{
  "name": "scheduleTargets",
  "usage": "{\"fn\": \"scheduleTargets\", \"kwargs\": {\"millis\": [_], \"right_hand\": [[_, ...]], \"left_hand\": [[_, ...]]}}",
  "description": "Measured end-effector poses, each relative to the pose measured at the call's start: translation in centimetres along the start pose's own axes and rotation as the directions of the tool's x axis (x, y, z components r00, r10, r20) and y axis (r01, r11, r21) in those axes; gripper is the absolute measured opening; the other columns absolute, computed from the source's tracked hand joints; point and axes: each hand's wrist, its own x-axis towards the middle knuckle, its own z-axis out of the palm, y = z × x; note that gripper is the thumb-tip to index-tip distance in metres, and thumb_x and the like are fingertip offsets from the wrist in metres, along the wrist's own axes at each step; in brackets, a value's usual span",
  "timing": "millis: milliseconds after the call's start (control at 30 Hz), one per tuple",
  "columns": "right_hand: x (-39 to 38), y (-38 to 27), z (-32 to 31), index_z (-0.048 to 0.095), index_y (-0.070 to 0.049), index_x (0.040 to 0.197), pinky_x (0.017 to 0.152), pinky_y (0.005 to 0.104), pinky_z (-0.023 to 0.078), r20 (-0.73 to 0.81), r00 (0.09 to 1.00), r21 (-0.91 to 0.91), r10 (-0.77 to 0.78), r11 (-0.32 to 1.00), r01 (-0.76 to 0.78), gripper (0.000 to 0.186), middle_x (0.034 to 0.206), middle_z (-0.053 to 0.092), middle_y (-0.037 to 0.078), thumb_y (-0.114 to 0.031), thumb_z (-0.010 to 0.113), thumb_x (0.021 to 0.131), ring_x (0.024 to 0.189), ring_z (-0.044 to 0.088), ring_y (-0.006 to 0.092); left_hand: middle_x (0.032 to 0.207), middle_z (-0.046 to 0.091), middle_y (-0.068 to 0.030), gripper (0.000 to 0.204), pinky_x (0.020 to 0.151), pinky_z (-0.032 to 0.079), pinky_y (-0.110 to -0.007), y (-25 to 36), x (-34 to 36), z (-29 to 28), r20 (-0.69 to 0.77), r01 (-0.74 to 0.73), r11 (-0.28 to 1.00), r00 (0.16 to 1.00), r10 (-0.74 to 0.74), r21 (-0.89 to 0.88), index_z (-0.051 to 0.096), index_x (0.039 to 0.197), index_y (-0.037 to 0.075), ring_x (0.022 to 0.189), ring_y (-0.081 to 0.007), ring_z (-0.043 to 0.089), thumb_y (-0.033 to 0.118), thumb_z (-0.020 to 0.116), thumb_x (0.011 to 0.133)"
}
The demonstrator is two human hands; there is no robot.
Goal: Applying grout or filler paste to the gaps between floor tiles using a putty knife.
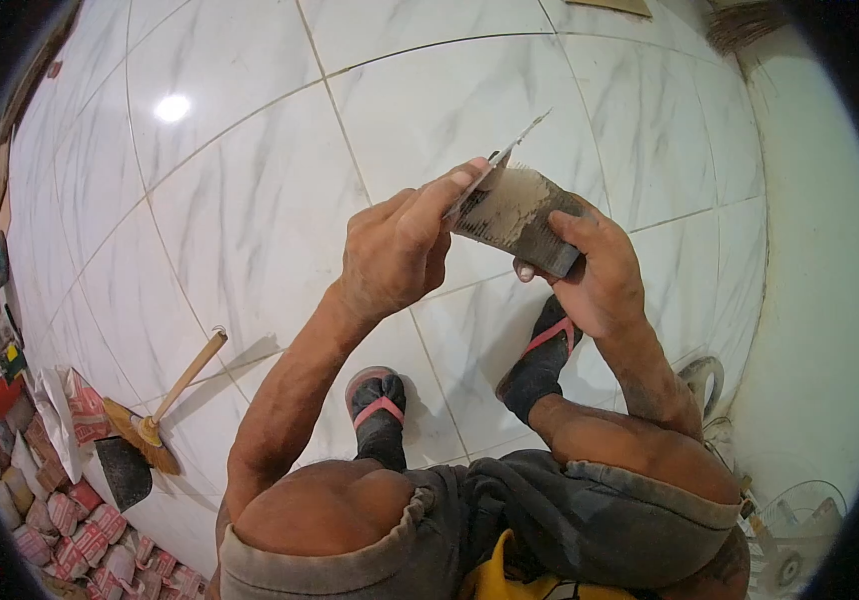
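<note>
Step in hand, as judged: a thin, flat, metal blade (501, 160) is being worked at the left edge of a dark grey, rectangular block (520, 222) with a ridged or bristled face. Beige-grey residue (502, 197) coats much of that face. The next move appears to call for a steady block and an even blade angle. The left hand's (395, 245) grip is closed on the blade. The right hand's (602, 268) grip is clamped around the block's right end, raised above the white, grey-veined tile floor (240, 200). Actual blade contact cannot be confirmed.
</note>
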Motion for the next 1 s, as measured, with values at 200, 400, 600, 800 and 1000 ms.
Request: {"fn": "scheduleTargets", "kwargs": {"millis": [200, 400, 600, 800, 1000], "right_hand": [[0.4, -0.9, 0.0, 0.052, 0.010, 0.120, 0.073, 0.0379, 0.051, 0.006, 1.000, 0.045, 0.004, 0.999, -0.004, 0.039, 0.104, 0.063, 0.017, -0.016, 0.052, 0.092, 0.085, 0.061, 0.0235], [0.8, -1.6, -0.1, 0.056, 0.005, 0.119, 0.067, 0.0352, 0.044, -0.001, 1.000, 0.142, -0.013, 0.990, 0.013, 0.037, 0.108, 0.065, 0.014, -0.021, 0.054, 0.092, 0.089, 0.059, 0.0204], [1.8, -1.5, -2.6, 0.053, 0.007, 0.122, 0.068, 0.0373, 0.045, 0.087, 0.995, 0.335, -0.050, 0.942, 0.018, 0.040, 0.111, 0.064, 0.016, -0.017, 0.054, 0.090, 0.093, 0.060, 0.0243], [3.0, -1.1, -4.7, 0.054, 0.002, 0.124, 0.064, 0.0349, 0.043, 0.114, 0.987, 0.361, -0.114, 0.930, 0.066, 0.042, 0.115, 0.064, 0.012, -0.018, 0.056, 0.088, 0.096, 0.059, 0.0197], [7.2, -4.3, -9.4, 0.056, 0.006, 0.123, 0.078, 0.0363, 0.051, 0.081, 0.937, -0.504, -0.341, 0.797, 0.334, 0.047, 0.113, 0.064, 0.014, -0.025, 0.064, 0.088, 0.092, 0.063, 0.0216]], "left_hand": [[0.115, 0.069, -0.0105, 0.056, 0.061, 0.058, -0.032, -0.8, -0.4, -0.8, 0.088, 0.032, 0.999, 0.996, -0.031, -0.005, 0.046, 0.130, 0.002, 0.076, -0.0232, 0.070, -0.012, 0.061, 0.078], [0.119, 0.068, -0.0091, 0.056, 0.064, 0.058, -0.033, -1.0, -1.3, -1.1, 0.166, 0.127, 0.992, 0.978, -0.126, 0.007, 0.049, 0.129, 0.004, 0.080, -0.0256, 0.070, -0.011, 0.061, 0.077], [0.111, 0.070, -0.0072, 0.056, 0.058, 0.055, -0.034, -1.4, -3.9, -0.7, 0.222, 0.151, 0.987, 0.962, -0.157, 0.045, 0.049, 0.130, 0.006, 0.072, -0.0241, 0.068, -0.011, 0.059, 0.077], [0.079, 0.065, -0.0169, 0.038, 0.051, 0.047, -0.049, -2.2, -7.2, -0.5, 0.282, 0.477, 0.843, 0.797, -0.535, 0.250, 0.042, 0.129, 0.005, 0.062, -0.0382, 0.063, 0.008, 0.054, 0.093], [0.093, 0.064, -0.0144, 0.024, 0.069, 0.050, -0.034, -8.5, -8.6, -0.4, -0.048, 0.755, 0.650, 0.649, -0.759, -0.085, 0.051, 0.116, -0.001, 0.079, -0.0215, 0.062, 0.018, 0.049, 0.102]]}}
